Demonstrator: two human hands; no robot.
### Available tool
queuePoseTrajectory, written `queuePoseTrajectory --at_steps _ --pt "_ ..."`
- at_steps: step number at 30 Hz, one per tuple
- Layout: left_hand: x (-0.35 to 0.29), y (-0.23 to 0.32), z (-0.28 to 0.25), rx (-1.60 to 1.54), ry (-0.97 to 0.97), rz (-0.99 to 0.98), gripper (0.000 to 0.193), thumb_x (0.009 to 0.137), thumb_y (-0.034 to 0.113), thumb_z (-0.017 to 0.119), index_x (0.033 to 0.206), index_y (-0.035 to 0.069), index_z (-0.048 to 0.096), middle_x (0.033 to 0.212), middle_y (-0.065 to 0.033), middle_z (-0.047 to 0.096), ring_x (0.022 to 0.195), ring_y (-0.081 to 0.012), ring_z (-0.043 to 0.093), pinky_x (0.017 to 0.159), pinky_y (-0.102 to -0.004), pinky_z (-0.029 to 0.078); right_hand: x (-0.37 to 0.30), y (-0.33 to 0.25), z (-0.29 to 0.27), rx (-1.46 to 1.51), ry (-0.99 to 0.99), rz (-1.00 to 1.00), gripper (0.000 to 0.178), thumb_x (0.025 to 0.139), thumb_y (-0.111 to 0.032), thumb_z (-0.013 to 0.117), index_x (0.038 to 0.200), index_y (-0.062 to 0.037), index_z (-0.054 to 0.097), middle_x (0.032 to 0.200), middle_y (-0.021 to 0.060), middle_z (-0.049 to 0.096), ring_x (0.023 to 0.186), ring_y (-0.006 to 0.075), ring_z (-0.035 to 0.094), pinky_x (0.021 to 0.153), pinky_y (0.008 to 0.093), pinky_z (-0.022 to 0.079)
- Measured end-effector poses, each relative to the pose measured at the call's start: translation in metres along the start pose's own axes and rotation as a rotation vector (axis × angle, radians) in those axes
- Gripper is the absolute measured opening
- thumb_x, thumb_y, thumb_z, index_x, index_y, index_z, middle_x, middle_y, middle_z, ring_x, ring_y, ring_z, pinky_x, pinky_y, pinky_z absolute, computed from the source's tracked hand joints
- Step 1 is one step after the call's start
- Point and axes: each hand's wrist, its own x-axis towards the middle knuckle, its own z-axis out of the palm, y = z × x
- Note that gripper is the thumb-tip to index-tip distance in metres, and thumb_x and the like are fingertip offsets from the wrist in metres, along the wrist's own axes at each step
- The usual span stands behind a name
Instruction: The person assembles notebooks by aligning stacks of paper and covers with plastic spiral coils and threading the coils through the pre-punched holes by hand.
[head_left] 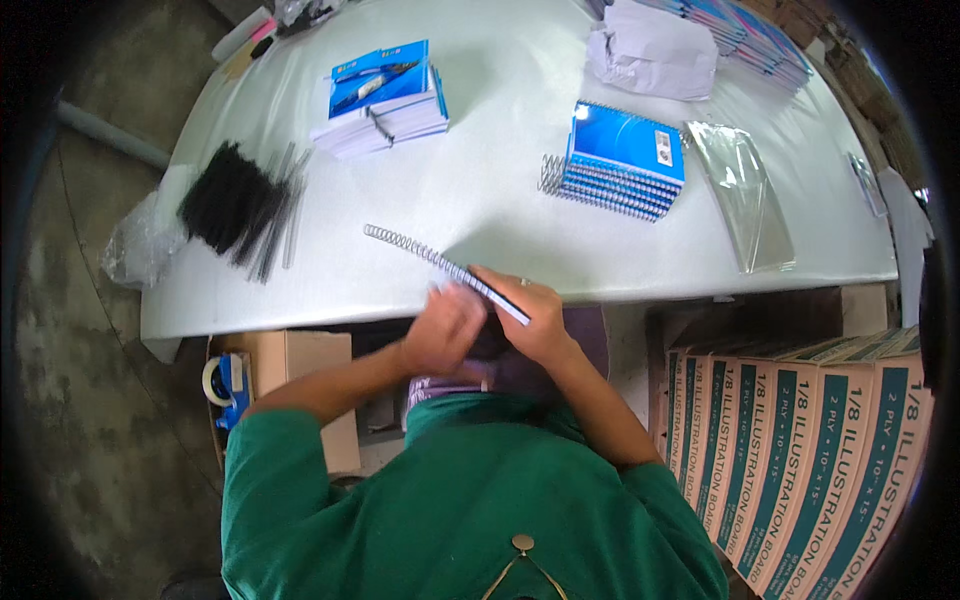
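Spiral coil (pixel 395 238) extends up-L, long axis in line w/ notebook (pixel 508 304) edge; L hand (pixel 445 327) nearer, fingers blurred, can't tell grip; R hand (pixel 537 320) fingers clasp notebook.

Silver-grey flashed on the spiral (pixel 415 248) near centre; blue blazed on the notebook stack (pixel 622 145) at one o'clock, booklets (pixel 405 115) at eleven! Black ruled the coils (pixel 228 200) at ten, green filled the shirt (pixel 440 500) at six, dark-green bands striped tan cartons (pixel 800 450) at four.
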Motion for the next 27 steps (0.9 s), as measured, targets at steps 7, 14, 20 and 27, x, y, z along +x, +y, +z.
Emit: queuePoseTrajectory --at_steps 7,14,20,27 --pt "0.026 0.003 -0.014 -0.185 0.106 -0.048 0.08 0.075 0.062 0.056 0.113 -0.007 0.043 0.122 -0.0339 0.037 0.111 -0.0483 0.039 0.08 -0.0608 0.033 0.004 -0.004 0.005 -0.016 -0.017 -0.044 0.038 0.072 0.002 0.058 0.109 -0.0007 0.059 0.103 0.017 0.063 0.091 0.0294 0.063 0.077 0.0343 0.051" --pt "0.051 -0.028 -0.024 0.1 0.372 -0.076 0.108 0.069 0.078 0.04 0.133 -0.008 0.026 0.131 -0.0448 0.013 0.122 -0.0587 0.02 0.094 -0.0693 0.017 0.007 -0.004 0.002 0.087 -0.037 -0.002 0.038 0.074 -0.004 0.059 0.112 -0.0027 0.057 0.099 0.0164 0.063 0.082 0.0322 0.063 0.07 0.0375 0.05" --pt "0.026 0.017 -0.019 -0.292 0.085 -0.06 0.079 0.072 0.053 0.063 0.125 -0.002 0.043 0.132 -0.0276 0.036 0.121 -0.0476 0.034 0.095 -0.0634 0.022 0.014 0.003 -0.002 0.278 0.076 0.203 0.035 0.076 -0.007 0.064 0.111 -0.0041 0.056 0.095 0.0164 0.064 0.084 0.0312 0.064 0.069 0.0336 0.05" --pt "0.121 -0.004 -0.076 -0.295 -0.034 -0.148 0.038 0.069 0.016 0.07 0.106 0.014 0.061 0.1 -0.0016 0.059 0.099 -0.0201 0.052 0.085 -0.0388 0.031 0.018 0.014 -0.007 0.228 0.071 0.164 0.034 0.077 -0.001 0.059 0.109 -0.0022 0.051 0.099 0.0159 0.062 0.089 0.0315 0.063 0.075 0.035 0.049"
